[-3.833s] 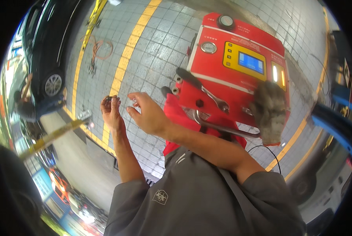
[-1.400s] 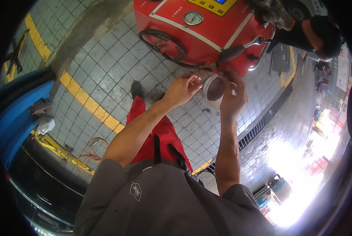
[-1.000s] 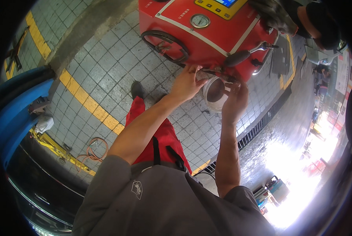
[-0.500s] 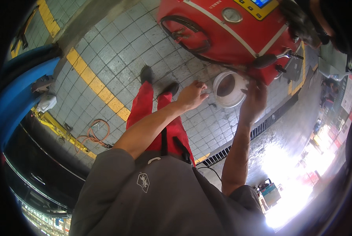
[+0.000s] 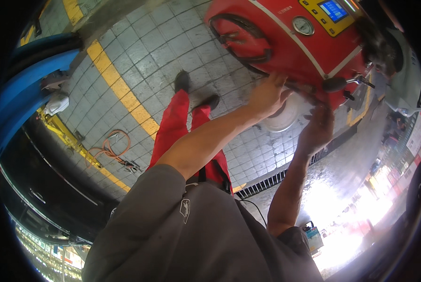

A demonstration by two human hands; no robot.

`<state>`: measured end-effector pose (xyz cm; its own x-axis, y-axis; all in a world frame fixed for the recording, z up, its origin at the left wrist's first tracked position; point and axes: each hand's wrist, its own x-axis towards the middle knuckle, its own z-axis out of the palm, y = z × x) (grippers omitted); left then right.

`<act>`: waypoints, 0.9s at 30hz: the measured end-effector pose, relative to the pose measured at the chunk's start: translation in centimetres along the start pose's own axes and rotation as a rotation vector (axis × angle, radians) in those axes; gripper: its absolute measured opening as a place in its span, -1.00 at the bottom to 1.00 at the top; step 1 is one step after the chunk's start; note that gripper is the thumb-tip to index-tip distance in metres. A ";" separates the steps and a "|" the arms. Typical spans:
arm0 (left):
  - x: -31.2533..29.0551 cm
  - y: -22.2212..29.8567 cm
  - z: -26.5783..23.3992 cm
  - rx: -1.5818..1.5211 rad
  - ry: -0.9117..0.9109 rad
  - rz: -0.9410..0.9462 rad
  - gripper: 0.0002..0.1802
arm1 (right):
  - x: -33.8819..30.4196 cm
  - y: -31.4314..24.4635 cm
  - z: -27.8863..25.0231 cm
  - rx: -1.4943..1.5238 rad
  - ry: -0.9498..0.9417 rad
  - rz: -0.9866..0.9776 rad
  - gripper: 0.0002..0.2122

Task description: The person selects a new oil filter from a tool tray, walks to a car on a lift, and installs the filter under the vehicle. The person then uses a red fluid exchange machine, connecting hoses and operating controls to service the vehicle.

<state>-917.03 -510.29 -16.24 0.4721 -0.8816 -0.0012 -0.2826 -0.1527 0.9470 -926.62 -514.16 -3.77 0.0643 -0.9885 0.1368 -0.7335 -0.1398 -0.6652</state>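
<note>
My left hand (image 5: 268, 96) reaches over the near rim of a white bucket (image 5: 285, 118). Its fingers are apart from its thumb, near the underside of a red machine (image 5: 285, 44). A black hose (image 5: 304, 90) runs along the machine's lower edge above the bucket. On the bucket's right, my right hand (image 5: 319, 123) is closed around the end of this hose; its fingertips are blurred. Most of the bucket's opening is hidden behind my left hand. The machine bears a round gauge (image 5: 303, 26) and a yellow panel (image 5: 314, 14) with a blue screen.
A black-handled lever (image 5: 335, 84) juts from the machine. An orange cable (image 5: 121, 152) lies coiled on the tiled floor (image 5: 144, 61). Blue lift parts (image 5: 32, 89) and a black car (image 5: 46, 192) stand left. A drain grate (image 5: 267, 184) crosses the floor.
My left hand has moved forward and right, from beside the bucket to over its rim by the hose. My right hand stays beside the bucket. The view has shifted, showing more of the panel.
</note>
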 end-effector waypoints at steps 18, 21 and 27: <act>3.3 -0.7 0.2 -0.085 0.014 0.319 -0.73 | 0.4 -1.5 0.0 0.159 -0.060 0.003 -0.72; 3.2 -0.6 -0.4 -0.077 -0.032 0.316 -0.72 | 0.0 -1.1 -0.6 0.217 -0.087 -0.010 -0.72; 3.1 -0.6 -0.2 -0.080 -0.068 0.291 -0.76 | -1.1 -0.4 -1.6 0.151 -0.045 -0.072 -0.74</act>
<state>-915.25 -512.87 -16.79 0.3233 -0.9112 0.2552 -0.3301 0.1442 0.9329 -927.49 -512.97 -2.46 0.1453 -0.9768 0.1575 -0.6163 -0.2139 -0.7579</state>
